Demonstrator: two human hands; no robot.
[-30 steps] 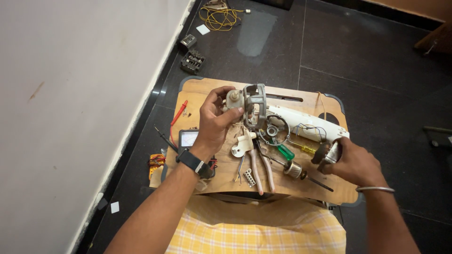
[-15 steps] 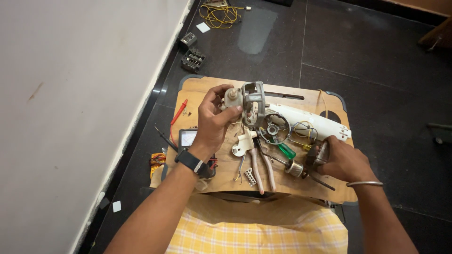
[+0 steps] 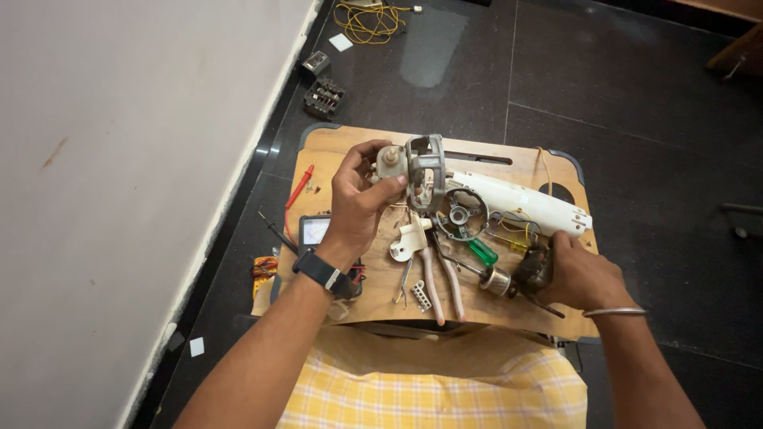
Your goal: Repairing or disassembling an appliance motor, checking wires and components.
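My left hand (image 3: 359, 200) grips a small motor assembly (image 3: 413, 171) with a grey metal frame, held upright above a wooden lap tray (image 3: 350, 143). My right hand (image 3: 579, 274) closes around a dark rotor with a shaft (image 3: 517, 276) at the tray's right front. Between the hands lie a round grey end bracket (image 3: 461, 216), a long white plastic housing (image 3: 524, 202), a green-handled screwdriver (image 3: 481, 252) and pliers with pale handles (image 3: 441, 278). A white plastic part (image 3: 407, 240) rests beside the pliers.
A red probe (image 3: 300, 189) and a meter (image 3: 315, 230) sit on the tray's left. On the dark tiled floor beyond are a black component (image 3: 324, 97) and coiled yellow wire (image 3: 367, 20). A white wall (image 3: 119, 159) runs along the left.
My right hand has slid down and left along the tray with the rotor. My left hand keeps the motor assembly nearly still.
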